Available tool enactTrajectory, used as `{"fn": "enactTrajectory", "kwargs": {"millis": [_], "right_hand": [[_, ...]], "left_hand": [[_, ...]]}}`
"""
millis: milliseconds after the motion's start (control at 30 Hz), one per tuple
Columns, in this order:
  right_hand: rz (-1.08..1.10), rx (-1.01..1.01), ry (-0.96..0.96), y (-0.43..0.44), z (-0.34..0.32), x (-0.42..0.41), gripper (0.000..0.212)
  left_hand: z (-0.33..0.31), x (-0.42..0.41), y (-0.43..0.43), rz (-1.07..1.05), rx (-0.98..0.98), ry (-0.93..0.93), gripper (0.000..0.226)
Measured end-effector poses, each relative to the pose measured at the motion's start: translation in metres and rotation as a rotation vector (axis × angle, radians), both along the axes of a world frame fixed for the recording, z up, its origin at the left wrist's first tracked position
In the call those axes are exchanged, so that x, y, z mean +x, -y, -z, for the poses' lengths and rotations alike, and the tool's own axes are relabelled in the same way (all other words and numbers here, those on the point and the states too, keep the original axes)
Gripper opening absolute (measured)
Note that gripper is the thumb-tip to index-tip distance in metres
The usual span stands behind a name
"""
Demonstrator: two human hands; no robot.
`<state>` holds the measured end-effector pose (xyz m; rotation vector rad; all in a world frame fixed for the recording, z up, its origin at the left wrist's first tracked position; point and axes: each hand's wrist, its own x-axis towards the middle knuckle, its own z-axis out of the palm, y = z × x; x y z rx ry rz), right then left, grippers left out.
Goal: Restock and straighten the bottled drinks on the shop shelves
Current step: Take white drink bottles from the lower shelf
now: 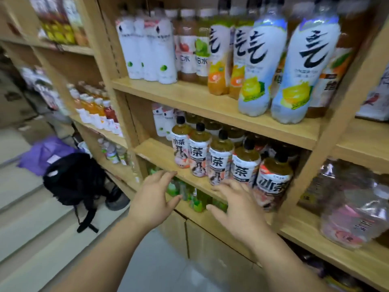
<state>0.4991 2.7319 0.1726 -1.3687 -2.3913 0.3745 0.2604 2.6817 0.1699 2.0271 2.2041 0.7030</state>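
Both hands are reaching, empty, toward the iced-tea bottles [221, 159] standing along the front edge of the middle shelf [155, 150].

Motion blur is smearing the labels, the dark bottles behind the tea row are sitting in shadow, and the green bottles [197, 202] on the shelf below are showing only in part between the hands. The tea bottles, black-capped and white-labelled, are standing upright in a slanting row at the shelf's front edge. On the upper shelf [189, 95], tall pale-blue bottles [303, 66] are crowding its front right corner and white bottles [147, 49] are filling its left end. The left hand [155, 199] is hovering wide open, fingers spread, just off the middle shelf's front edge, holding nothing. The right hand [235, 205] is equally spread and empty, its fingertips overlapping the tea bottles' bases; whether it is touching them is unclear. A black backpack [73, 180] is lying on the floor to the left.
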Motion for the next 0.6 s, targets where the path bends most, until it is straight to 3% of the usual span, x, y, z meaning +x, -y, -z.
{"fn": "enactTrajectory", "kwargs": {"millis": [300,600], "right_hand": [[0.032,0.048,-0.133,-0.044,-0.067,-0.179,0.048],[0.132,0.141,-0.321,-0.092,-0.129,-0.234,0.039]], "left_hand": [[-0.063,-0.177,-0.034,0.017,0.14,0.044,0.065],[-0.113,-0.228,-0.104,0.143,0.246,0.03,0.067]]}}
